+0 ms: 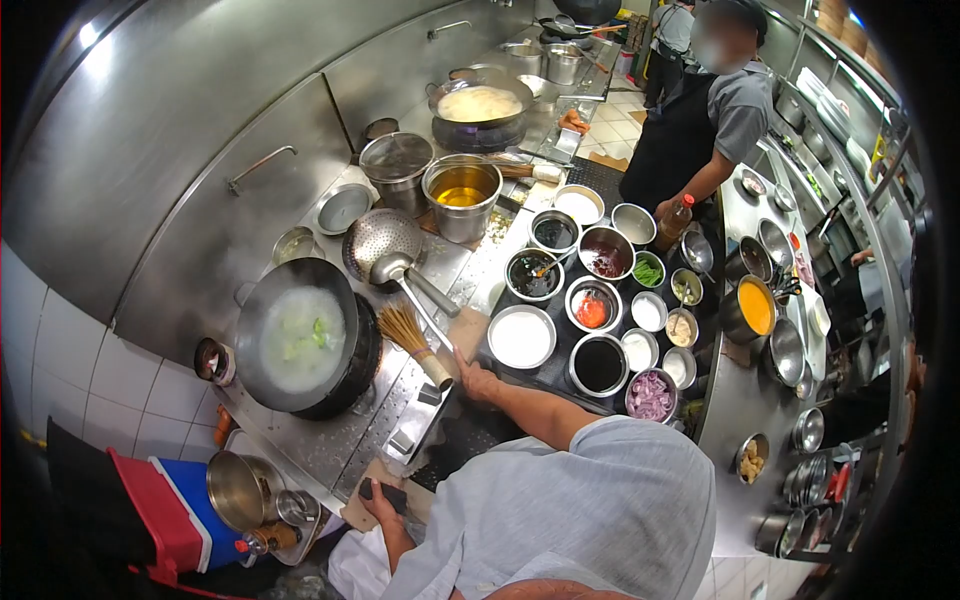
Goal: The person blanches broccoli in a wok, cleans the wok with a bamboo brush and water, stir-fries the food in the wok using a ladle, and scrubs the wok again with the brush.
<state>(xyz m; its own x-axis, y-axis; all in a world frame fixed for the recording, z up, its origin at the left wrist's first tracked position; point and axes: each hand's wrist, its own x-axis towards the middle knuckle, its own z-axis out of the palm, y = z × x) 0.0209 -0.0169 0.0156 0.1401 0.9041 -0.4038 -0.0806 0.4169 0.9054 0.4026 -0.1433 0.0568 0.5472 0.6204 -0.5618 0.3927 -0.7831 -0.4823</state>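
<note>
The right hand (478, 380) has its fingers wrapped round the far end of the thin handle of a metal ladle (390, 268). The long handle likely helps the hand stay away from the heat. The ladle's round cup lies over a big strainer (372, 235) full of small holes, just beside the wok (300, 271). That may be a good spot, since drips can run through the holes. What holds the strainer up is hidden.

The left hand (383, 508) is low down, at the front of the bench (365, 425). Its fingers are bent round a dark pad (389, 493), maybe to guard against hot things, but I cannot tell what it is made of. A straw brush (403, 333) lies near the ladle's handle, its bristly end toward the wok. Bowls of white powder or cream (522, 337), dark sauce (598, 364) and cut purple onion (651, 396) sit close together, maybe so they are easy to reach.

The ladle is grey and shiny, with a straight handle. The wok is wide and dark, with cloudy white soup (290, 345) and green bits (320, 332) inside
</note>
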